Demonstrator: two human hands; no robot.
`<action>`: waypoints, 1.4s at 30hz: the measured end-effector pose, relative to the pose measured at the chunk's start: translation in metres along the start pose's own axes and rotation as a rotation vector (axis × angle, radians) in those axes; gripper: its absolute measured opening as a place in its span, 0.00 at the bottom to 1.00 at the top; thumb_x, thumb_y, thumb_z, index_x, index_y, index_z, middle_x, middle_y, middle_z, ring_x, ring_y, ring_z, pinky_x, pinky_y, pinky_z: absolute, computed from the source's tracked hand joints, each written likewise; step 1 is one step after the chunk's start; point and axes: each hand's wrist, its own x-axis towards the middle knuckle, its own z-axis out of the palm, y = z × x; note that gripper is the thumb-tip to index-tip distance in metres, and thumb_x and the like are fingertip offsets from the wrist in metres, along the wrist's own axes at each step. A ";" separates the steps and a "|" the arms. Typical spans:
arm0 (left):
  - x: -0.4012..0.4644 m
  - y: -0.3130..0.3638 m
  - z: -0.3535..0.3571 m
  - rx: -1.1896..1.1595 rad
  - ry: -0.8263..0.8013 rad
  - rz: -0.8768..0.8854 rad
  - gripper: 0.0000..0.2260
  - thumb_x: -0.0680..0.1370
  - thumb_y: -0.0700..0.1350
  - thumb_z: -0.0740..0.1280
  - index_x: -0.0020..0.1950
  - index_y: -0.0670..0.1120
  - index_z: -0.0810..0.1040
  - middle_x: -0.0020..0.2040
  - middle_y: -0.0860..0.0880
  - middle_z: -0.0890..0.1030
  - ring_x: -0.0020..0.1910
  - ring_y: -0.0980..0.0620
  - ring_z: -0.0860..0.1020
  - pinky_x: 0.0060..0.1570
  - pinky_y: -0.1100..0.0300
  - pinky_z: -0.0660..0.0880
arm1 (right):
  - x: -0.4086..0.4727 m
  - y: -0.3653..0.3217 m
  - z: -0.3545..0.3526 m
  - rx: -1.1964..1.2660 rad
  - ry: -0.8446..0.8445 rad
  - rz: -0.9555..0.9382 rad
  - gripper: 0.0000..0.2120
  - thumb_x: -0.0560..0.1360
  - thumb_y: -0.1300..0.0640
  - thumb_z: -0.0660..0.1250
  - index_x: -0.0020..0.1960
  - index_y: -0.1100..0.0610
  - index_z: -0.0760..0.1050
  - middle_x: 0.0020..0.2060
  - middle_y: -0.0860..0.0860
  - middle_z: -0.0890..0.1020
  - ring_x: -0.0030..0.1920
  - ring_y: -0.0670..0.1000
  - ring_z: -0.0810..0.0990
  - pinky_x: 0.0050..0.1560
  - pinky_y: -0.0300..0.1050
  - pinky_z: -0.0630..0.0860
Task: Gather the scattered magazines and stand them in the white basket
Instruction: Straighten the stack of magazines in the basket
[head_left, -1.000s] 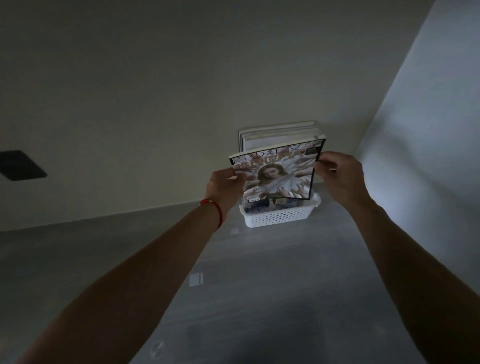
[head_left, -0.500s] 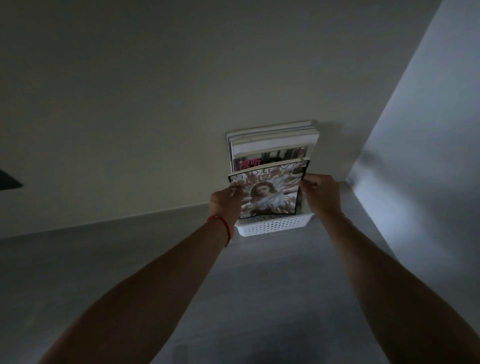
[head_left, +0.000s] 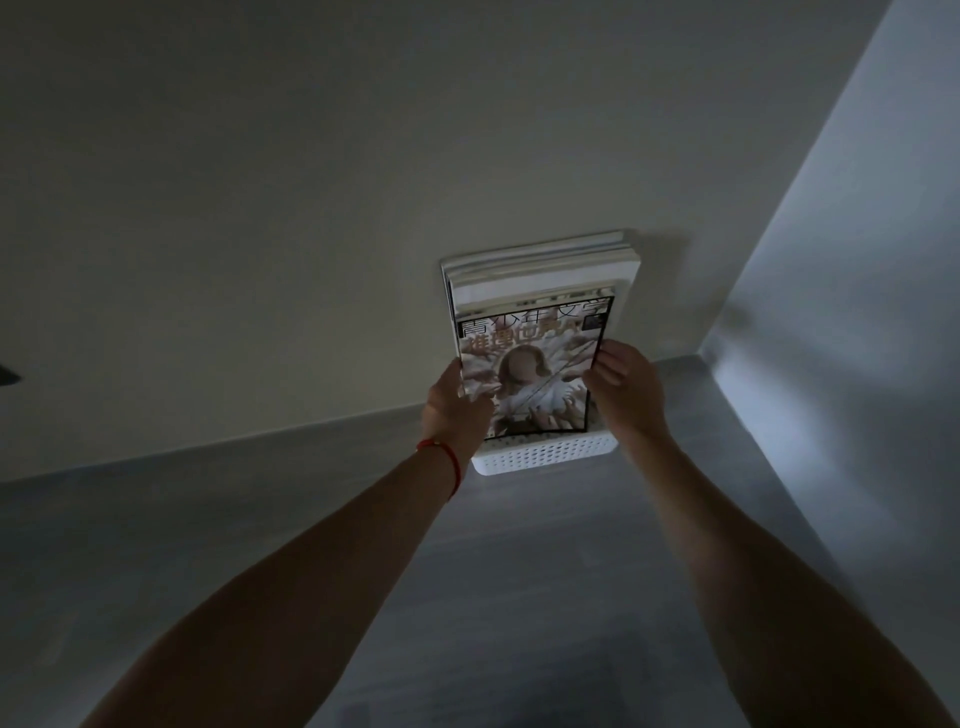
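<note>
A white perforated basket (head_left: 545, 460) sits on the grey floor against the wall. Several magazines (head_left: 543, 265) stand upright in it, leaning on the wall. In front of them stands a magazine with a portrait cover (head_left: 535, 364), its lower edge inside the basket. My left hand (head_left: 457, 410), with a red string on the wrist, grips its left edge. My right hand (head_left: 626, 389) grips its right edge.
A pale wall rises behind the basket and a second wall (head_left: 831, 312) meets it in a corner on the right. Grey floor (head_left: 311, 519) stretches toward me. A dark patch (head_left: 8, 376) shows on the wall at far left.
The portrait magazine has gone from being held tilted above the basket to standing upright against the stack, its bottom edge down in the basket. Both hands moved forward with it.
</note>
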 end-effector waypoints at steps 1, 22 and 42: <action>0.000 -0.002 -0.002 -0.007 0.024 -0.019 0.21 0.74 0.33 0.67 0.59 0.56 0.78 0.57 0.54 0.80 0.59 0.49 0.78 0.57 0.56 0.77 | -0.001 0.002 -0.002 0.013 -0.007 0.016 0.16 0.70 0.69 0.64 0.55 0.58 0.80 0.46 0.47 0.87 0.49 0.45 0.86 0.44 0.36 0.79; 0.053 -0.041 0.010 0.217 -0.040 0.031 0.27 0.73 0.26 0.63 0.71 0.40 0.66 0.47 0.52 0.78 0.48 0.50 0.80 0.34 0.72 0.74 | 0.068 0.049 -0.014 -0.199 -0.278 0.164 0.36 0.64 0.62 0.82 0.66 0.58 0.67 0.47 0.47 0.81 0.49 0.49 0.83 0.42 0.35 0.77; 0.023 -0.033 0.012 0.208 -0.139 -0.011 0.15 0.78 0.29 0.63 0.60 0.44 0.69 0.48 0.48 0.77 0.40 0.58 0.78 0.37 0.68 0.77 | -0.025 0.063 -0.022 -0.144 0.034 0.097 0.34 0.58 0.39 0.79 0.59 0.41 0.68 0.51 0.44 0.84 0.47 0.46 0.85 0.52 0.57 0.81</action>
